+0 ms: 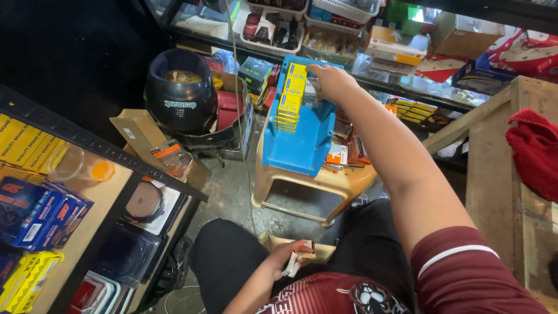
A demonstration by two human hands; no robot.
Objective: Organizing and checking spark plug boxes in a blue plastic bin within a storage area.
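Left hand [289, 256] grips small packets [297, 261]; right hand [332, 82] touches yellow boxes [290, 96].

Glossy plastic stool [343, 180]; matt, probably cardboard yellow boxes [290, 96]; rough wood crate [494, 168].

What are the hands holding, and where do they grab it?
Left hand grips a small packet by its lower end. Right hand rests on yellow boxes; its grip is hidden.
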